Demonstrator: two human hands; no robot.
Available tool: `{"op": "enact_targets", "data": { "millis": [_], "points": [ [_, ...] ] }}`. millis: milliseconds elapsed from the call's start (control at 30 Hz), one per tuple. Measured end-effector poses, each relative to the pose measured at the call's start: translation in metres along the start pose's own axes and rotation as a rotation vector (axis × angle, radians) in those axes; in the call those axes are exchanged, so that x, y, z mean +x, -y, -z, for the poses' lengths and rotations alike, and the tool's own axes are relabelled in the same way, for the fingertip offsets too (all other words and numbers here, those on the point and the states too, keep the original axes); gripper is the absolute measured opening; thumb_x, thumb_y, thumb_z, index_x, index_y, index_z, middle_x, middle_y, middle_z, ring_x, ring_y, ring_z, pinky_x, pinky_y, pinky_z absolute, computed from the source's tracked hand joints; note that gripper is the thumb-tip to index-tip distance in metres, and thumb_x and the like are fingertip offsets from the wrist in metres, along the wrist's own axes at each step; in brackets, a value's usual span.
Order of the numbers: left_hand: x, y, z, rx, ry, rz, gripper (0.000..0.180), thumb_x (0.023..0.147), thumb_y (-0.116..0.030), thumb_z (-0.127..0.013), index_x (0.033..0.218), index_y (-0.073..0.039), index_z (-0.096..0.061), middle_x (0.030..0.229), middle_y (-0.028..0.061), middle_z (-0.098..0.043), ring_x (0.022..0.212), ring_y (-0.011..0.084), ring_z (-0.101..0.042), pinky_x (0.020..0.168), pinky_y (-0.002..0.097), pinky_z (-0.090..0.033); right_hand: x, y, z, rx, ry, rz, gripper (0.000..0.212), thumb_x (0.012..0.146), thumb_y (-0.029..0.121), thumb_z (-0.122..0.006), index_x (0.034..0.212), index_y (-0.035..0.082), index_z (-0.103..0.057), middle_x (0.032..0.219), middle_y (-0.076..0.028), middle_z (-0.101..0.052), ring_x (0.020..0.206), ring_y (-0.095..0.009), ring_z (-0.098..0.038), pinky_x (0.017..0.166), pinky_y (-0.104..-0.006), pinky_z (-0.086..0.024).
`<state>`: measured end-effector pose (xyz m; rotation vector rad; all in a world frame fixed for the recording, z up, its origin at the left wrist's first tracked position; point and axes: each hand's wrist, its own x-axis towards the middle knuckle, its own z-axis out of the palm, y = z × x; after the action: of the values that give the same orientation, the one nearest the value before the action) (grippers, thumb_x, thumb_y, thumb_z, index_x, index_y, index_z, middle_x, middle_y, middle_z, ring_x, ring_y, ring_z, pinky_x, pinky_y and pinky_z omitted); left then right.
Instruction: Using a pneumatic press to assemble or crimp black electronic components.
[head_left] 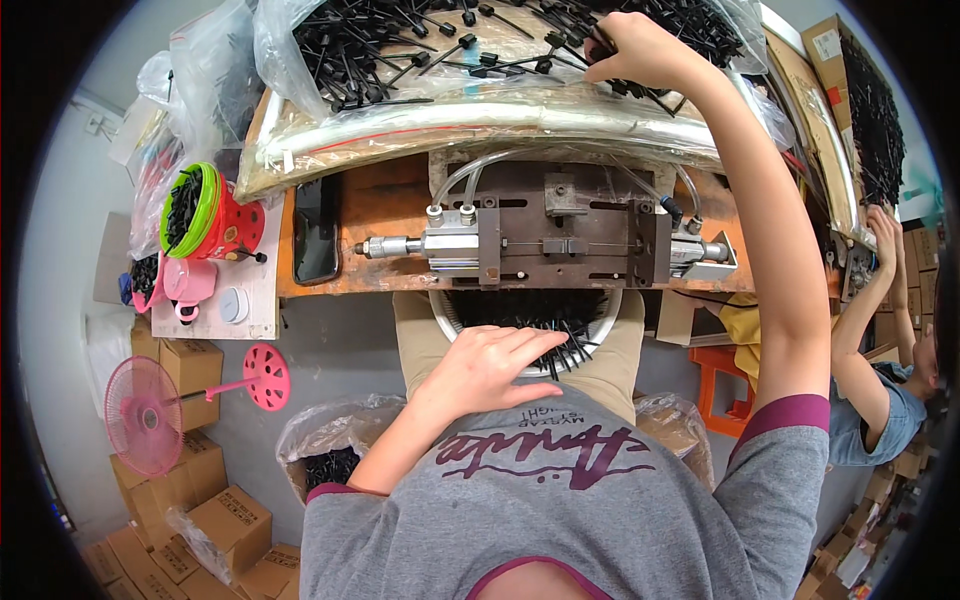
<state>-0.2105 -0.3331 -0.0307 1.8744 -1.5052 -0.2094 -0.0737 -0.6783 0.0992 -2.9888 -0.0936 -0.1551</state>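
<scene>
My right hand [640,52] reaches into a heap of black plastic parts [370,50], each a small block head on a thin stem. Its thumb and fingers are closed at the heap, with a dark part between the fingertips, mostly hidden. My left hand [492,368] hovers by my lap, fingers stretched out, over a white basket [440,318] of similar black pieces. Stems stick up beside its fingertips. Between the hands sits a metal fixture [565,235] with air cylinders [455,245] facing each other and a small block [563,246] at its centre.
A phone [317,230] lies left of the fixture. Further left stand a red and green bucket [222,225] of black parts, a pink cup [190,280] and a pink fan [145,415]. Cardboard boxes [230,525] fill the lower left. Another person's hands [885,240] work at the far right.
</scene>
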Motion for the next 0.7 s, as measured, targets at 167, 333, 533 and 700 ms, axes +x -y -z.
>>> {"op": "enact_targets", "data": {
  "millis": [167, 333, 533, 700],
  "points": [
    [0.003, -0.001, 0.002, 0.007, -0.022, -0.01, 0.06, 0.075, -0.039, -0.081, 0.123, -0.009, -0.064, 0.102, 0.0069, -0.072, 0.083, 0.0248, -0.07, 0.07, 0.0334, -0.056, -0.015, 0.005, -0.006, 0.02, 0.051, 0.009, 0.042, 0.075, 0.03, -0.08, 0.101, -0.002, -0.07, 0.087, -0.015, -0.068, 0.081, -0.026, -0.064, 0.077, -0.0366, -0.051],
    [0.003, -0.004, 0.002, 0.015, -0.05, -0.011, 0.06, 0.076, -0.038, -0.08, 0.125, -0.009, -0.063, 0.1, 0.0068, -0.072, 0.082, 0.0248, -0.07, 0.07, 0.0334, -0.056, -0.022, -0.002, 0.007, 0.004, 0.144, -0.007, 0.052, 0.074, 0.028, -0.08, 0.116, 0.0, -0.067, 0.107, -0.015, -0.067, 0.097, -0.028, -0.064, 0.086, -0.0373, -0.051],
    [0.003, -0.004, 0.002, 0.025, -0.045, -0.017, 0.059, 0.076, -0.038, -0.08, 0.125, -0.009, -0.063, 0.098, 0.0067, -0.072, 0.08, 0.0248, -0.069, 0.068, 0.0334, -0.055, -0.017, -0.017, 0.001, -0.13, 0.231, -0.113, 0.059, 0.064, 0.011, -0.072, 0.12, -0.004, -0.064, 0.107, -0.022, -0.068, 0.103, -0.034, -0.065, 0.092, -0.0384, -0.052],
    [0.006, -0.006, 0.005, 0.031, -0.059, -0.038, 0.059, 0.076, -0.038, -0.08, 0.125, -0.009, -0.063, 0.097, 0.0064, -0.072, 0.078, 0.0246, -0.069, 0.067, 0.0329, -0.055, -0.023, -0.027, -0.009, -0.174, 0.084, -0.036, 0.062, 0.068, 0.012, -0.072, 0.125, -0.008, -0.06, 0.116, -0.025, -0.065, 0.11, -0.036, -0.063, 0.098, -0.039, -0.05]
  ]
}}
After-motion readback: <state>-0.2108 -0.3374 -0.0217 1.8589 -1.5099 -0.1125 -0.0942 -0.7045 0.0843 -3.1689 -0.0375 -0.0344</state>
